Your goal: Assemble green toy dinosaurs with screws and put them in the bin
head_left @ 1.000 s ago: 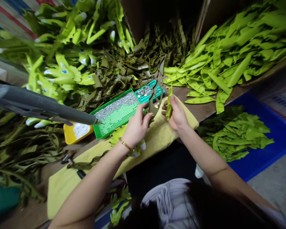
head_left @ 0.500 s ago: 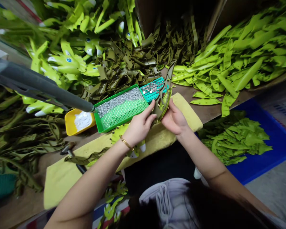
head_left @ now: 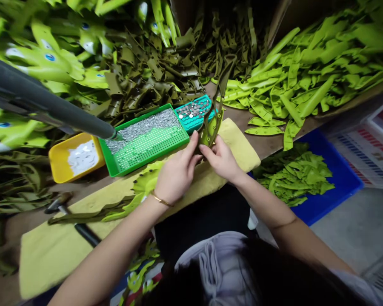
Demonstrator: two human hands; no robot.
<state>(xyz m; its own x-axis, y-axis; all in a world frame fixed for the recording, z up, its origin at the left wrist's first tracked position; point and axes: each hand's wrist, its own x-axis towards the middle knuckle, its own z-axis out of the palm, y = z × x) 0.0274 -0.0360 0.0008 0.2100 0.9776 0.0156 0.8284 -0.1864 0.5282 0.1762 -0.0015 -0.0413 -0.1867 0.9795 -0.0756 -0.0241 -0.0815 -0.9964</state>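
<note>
Between my two hands, over the yellow cloth pad (head_left: 54, 250), a curved olive plastic part with a bright green piece (head_left: 212, 125) inside it stands tilted upward. My left hand (head_left: 178, 172) is closed on its lower left side. My right hand (head_left: 221, 159) pinches its lower right edge between thumb and fingers. Under my left wrist lies a green spiked dinosaur-like toy piece (head_left: 147, 176), partly hidden. A long olive strip (head_left: 92, 214) lies beside it on the pad, near a hammer (head_left: 83, 231).
A green basket (head_left: 150, 151) of small metal pins and a teal tray (head_left: 188, 123) of metal discs stand behind the pad. A yellow tub (head_left: 59, 161) holds white stuff. A grey pole (head_left: 57, 110) slants in from the left. Piles of green parts (head_left: 322, 72) and olive parts (head_left: 153, 68) surround them.
The part has turned more upright. My right hand has moved from an open cupping pose to a pinch near the part's lower end. The head view has shifted right.
</note>
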